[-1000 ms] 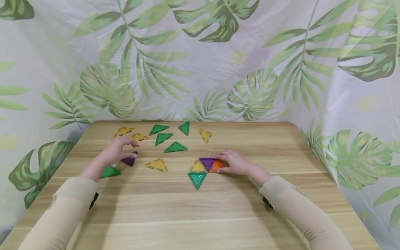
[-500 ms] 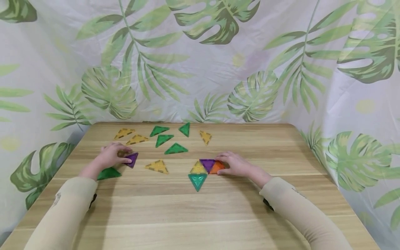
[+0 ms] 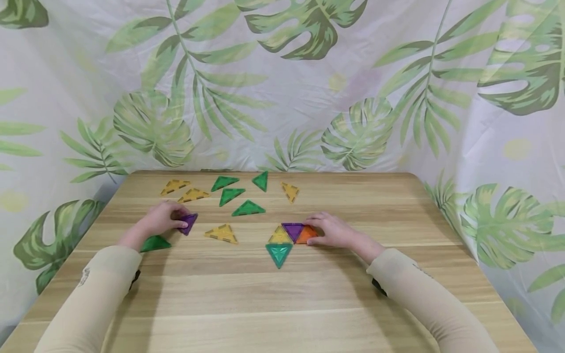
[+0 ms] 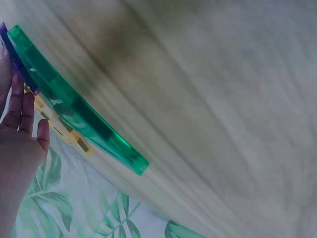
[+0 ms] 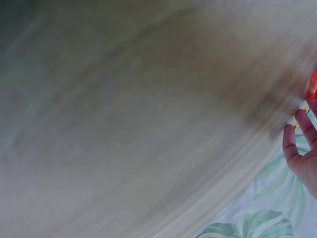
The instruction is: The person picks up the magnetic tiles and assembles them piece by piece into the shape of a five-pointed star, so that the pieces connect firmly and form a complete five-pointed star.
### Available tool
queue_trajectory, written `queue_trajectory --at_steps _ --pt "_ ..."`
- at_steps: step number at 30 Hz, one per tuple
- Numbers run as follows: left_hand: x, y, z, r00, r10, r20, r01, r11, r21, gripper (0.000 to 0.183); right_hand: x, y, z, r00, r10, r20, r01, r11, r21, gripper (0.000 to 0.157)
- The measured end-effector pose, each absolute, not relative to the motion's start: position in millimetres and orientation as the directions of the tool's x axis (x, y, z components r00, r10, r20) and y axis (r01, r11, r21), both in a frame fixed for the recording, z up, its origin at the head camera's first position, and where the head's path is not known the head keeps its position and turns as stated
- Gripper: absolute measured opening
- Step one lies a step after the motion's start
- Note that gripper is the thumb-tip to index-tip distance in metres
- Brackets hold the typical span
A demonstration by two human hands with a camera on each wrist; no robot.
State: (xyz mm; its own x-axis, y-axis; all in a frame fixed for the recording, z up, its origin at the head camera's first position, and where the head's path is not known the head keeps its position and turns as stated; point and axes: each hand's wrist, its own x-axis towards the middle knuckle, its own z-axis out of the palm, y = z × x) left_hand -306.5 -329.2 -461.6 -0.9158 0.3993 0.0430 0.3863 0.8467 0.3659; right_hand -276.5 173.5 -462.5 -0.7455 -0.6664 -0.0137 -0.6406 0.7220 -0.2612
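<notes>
At the left, my left hand pinches a purple triangular magnetic tile between thumb and fingers. In the left wrist view the purple tile shows as a thin edge by the fingers. My right hand holds an orange triangular tile by its edges, thumb in front and fingers behind. That orange tile lies against another purple tile, beside a yellow tile and a teal tile, forming a flat group. In the right wrist view only a sliver of the orange tile shows.
A green tile lies just below the left wrist, partly hidden. One yellow tile sits between the hands. Several green tiles and yellow tiles lie farther back on the wooden table. A leaf-patterned cloth hangs behind.
My left hand has come down onto the purple tile and taken hold of it; the tile has shifted and turned slightly. My right hand stays on the orange tile.
</notes>
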Motion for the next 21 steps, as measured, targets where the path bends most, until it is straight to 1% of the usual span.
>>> queue_trajectory --at_steps 2,4,8,10,12,14,19,21 --pt "-307 -327 -461 -0.914 0.403 0.048 0.389 0.836 0.387 0.019 -276 173 -462 -0.744 -0.668 -0.014 -0.642 0.720 -0.263 0.061" --pt "-307 -325 -461 -0.918 0.395 0.039 0.376 0.834 0.403 0.025 -276 173 -462 -0.742 -0.670 -0.011 -0.644 0.717 -0.266 0.061" --pt "-306 -320 -461 -0.930 0.368 -0.002 0.341 0.863 0.372 0.054 -276 173 -461 -0.740 -0.673 -0.006 -0.647 0.714 -0.268 0.060" --pt "-305 -319 -461 -0.931 0.364 -0.014 0.336 0.874 0.352 0.063 -276 174 -461 -0.741 -0.672 -0.010 -0.645 0.715 -0.268 0.060" --pt "-306 -318 -461 -0.929 0.370 -0.016 0.343 0.874 0.344 0.063 -275 175 -460 -0.740 -0.672 -0.021 -0.642 0.716 -0.276 0.060" --pt "-308 -317 -461 -0.927 0.376 -0.013 0.346 0.866 0.361 0.061 -276 176 -459 -0.740 -0.672 -0.033 -0.638 0.716 -0.283 0.059" --pt "-309 -314 -460 -0.927 0.375 -0.009 0.337 0.842 0.422 0.060 -280 177 -459 -0.719 -0.694 -0.030 -0.654 0.691 -0.307 0.048" --pt "-308 -314 -459 -0.929 0.370 -0.001 0.332 0.836 0.437 0.055 -282 177 -458 -0.696 -0.718 -0.013 -0.676 0.661 -0.325 0.043"
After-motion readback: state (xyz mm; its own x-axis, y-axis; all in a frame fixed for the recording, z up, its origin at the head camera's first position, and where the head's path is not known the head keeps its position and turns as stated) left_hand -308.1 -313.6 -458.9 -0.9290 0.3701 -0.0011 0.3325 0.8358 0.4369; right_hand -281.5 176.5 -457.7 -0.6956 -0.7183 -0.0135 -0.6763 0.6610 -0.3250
